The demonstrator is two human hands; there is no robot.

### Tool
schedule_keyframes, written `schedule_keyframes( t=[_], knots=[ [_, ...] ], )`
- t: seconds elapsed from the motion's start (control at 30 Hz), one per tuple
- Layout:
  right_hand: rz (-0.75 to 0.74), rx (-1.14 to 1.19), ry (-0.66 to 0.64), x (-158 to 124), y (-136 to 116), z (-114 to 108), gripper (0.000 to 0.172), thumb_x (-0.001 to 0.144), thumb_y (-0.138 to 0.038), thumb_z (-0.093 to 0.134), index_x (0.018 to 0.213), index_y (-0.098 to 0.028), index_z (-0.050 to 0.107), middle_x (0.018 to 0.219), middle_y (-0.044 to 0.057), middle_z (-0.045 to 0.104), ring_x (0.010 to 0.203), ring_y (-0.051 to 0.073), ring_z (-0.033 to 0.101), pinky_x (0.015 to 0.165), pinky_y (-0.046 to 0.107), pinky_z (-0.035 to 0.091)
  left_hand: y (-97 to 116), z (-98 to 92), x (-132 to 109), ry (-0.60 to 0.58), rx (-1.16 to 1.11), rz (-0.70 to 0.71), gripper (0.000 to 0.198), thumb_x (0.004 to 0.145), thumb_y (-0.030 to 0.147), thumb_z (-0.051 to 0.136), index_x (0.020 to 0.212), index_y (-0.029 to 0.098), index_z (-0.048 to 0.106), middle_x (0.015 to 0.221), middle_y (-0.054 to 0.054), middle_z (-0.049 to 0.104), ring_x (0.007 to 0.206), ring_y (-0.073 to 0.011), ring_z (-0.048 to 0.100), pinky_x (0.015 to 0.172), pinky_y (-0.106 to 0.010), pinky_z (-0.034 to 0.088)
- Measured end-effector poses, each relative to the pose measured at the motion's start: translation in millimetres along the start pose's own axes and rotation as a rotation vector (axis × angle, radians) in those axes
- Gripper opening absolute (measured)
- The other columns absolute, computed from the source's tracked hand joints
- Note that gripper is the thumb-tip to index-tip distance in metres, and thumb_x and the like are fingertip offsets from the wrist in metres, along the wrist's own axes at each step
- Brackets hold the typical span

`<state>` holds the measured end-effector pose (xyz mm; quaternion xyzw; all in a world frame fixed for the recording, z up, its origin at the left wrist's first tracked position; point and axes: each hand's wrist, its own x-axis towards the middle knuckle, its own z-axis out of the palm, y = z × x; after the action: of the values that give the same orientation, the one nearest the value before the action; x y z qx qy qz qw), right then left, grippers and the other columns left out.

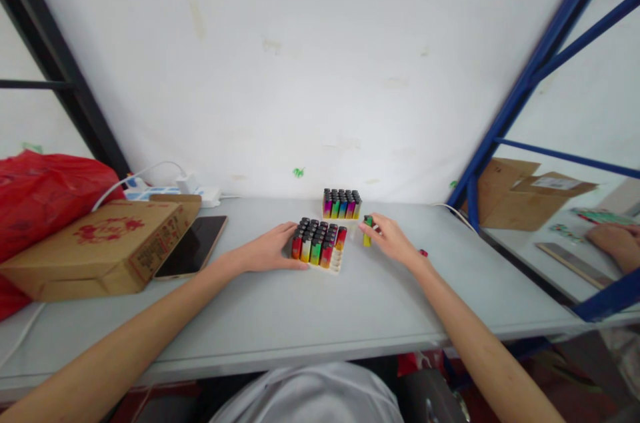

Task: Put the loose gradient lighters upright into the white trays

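Observation:
A white tray [337, 261] holds several upright lighters with black tops, in red, yellow, green and orange; part of its right column shows bare slots. My left hand [273, 248] rests at the tray's left side, thumb and fingers around its corner. Between the fingertips of my right hand [389, 236] is a green and yellow lighter [367, 232], held upright just right of the tray. Behind stands a second block of lighters [342, 204], purple, green and blue. Something small and red [423, 253] lies partly hidden behind my right forearm.
On the left are a cardboard box [95, 243], a red plastic bag [55, 189], a dark phone or tablet [194, 246] and a power strip [210, 195]. A blue frame [520, 99] borders the right. Beyond it, another person's hand [614, 239] is near an open carton [515, 206].

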<state>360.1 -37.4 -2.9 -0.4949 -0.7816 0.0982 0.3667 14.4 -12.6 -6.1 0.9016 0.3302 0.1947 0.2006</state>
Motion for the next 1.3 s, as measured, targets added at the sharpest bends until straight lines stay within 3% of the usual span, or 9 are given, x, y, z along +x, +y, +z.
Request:
schedule_keyframes(
  t=[0.1, 0.2, 0.37, 0.7, 0.87, 1.03, 1.3],
  knots=[
    [0.031, 0.084, -0.090, -2, -1, 2, 0.046, 0.105, -0.060, 0.036, 0.082, -0.024, 0.053, 0.077, 0.003, 0.065, 0.071, 0.019, 0.059, 0.073, 0.031, 0.045, 1, 0.1, 0, 0.002, 0.020, 0.000, 0.085, 0.076, 0.069, 0.079, 0.142, 0.021, 0.057, 0.144, -0.013, 0.061, 0.132, -0.0366, 0.058, 0.119, -0.047, 0.042],
    [0.063, 0.098, -0.138, -4, -3, 6, 0.039, 0.107, -0.054, 0.034, 0.085, -0.025, 0.047, 0.069, -0.001, 0.060, 0.066, 0.018, 0.057, 0.071, 0.030, 0.043, 2, -0.2, 0, -0.002, 0.029, -0.005, 0.085, 0.077, 0.071, 0.078, 0.141, 0.020, 0.057, 0.142, -0.013, 0.062, 0.130, -0.0359, 0.059, 0.118, -0.046, 0.043],
    [0.043, 0.022, -0.086, -4, -10, 15, 0.037, 0.104, -0.053, 0.040, 0.081, -0.024, 0.044, 0.067, -0.003, 0.052, 0.062, 0.016, 0.048, 0.062, 0.028, 0.032, 4, -1.2, 0, 0.001, 0.028, -0.009, 0.084, 0.076, 0.070, 0.079, 0.140, 0.021, 0.058, 0.142, -0.013, 0.062, 0.130, -0.0369, 0.059, 0.116, -0.046, 0.044],
    [0.082, 0.024, 0.024, -5, -23, 24, 0.056, 0.098, -0.061, 0.045, 0.061, -0.022, 0.031, 0.059, -0.005, 0.025, 0.057, 0.010, 0.027, 0.057, 0.029, 0.020, 4, -0.8, 0, -0.010, 0.025, -0.006, 0.083, 0.078, 0.068, 0.079, 0.142, 0.021, 0.056, 0.144, -0.013, 0.060, 0.132, -0.0364, 0.058, 0.118, -0.046, 0.042],
    [0.131, 0.036, 0.117, -4, -20, 28, 0.047, 0.094, -0.054, 0.044, 0.060, -0.023, 0.034, 0.058, -0.004, 0.030, 0.057, 0.011, 0.031, 0.056, 0.028, 0.021, 4, -1.4, 1, -0.024, 0.030, -0.018, 0.085, 0.077, 0.068, 0.079, 0.143, 0.020, 0.055, 0.144, -0.014, 0.061, 0.132, -0.0370, 0.057, 0.119, -0.047, 0.041],
    [0.111, 0.035, 0.122, -3, -21, 28, 0.039, 0.091, -0.047, 0.044, 0.061, -0.023, 0.036, 0.057, -0.004, 0.034, 0.056, 0.011, 0.034, 0.057, 0.028, 0.024, 2, -0.3, 1, -0.031, 0.040, -0.023, 0.086, 0.078, 0.069, 0.078, 0.144, 0.020, 0.055, 0.147, -0.015, 0.058, 0.136, -0.0372, 0.055, 0.121, -0.047, 0.040],
    [0.026, 0.029, 0.096, -4, -24, 27, 0.044, 0.101, -0.054, 0.045, 0.073, -0.021, 0.048, 0.062, -0.004, 0.046, 0.059, 0.012, 0.039, 0.059, 0.027, 0.028, 3, -1.0, 1, -0.008, 0.019, -0.015, 0.086, 0.076, 0.069, 0.079, 0.143, 0.021, 0.057, 0.144, -0.014, 0.061, 0.132, -0.0368, 0.057, 0.119, -0.047, 0.041]
  ],
)
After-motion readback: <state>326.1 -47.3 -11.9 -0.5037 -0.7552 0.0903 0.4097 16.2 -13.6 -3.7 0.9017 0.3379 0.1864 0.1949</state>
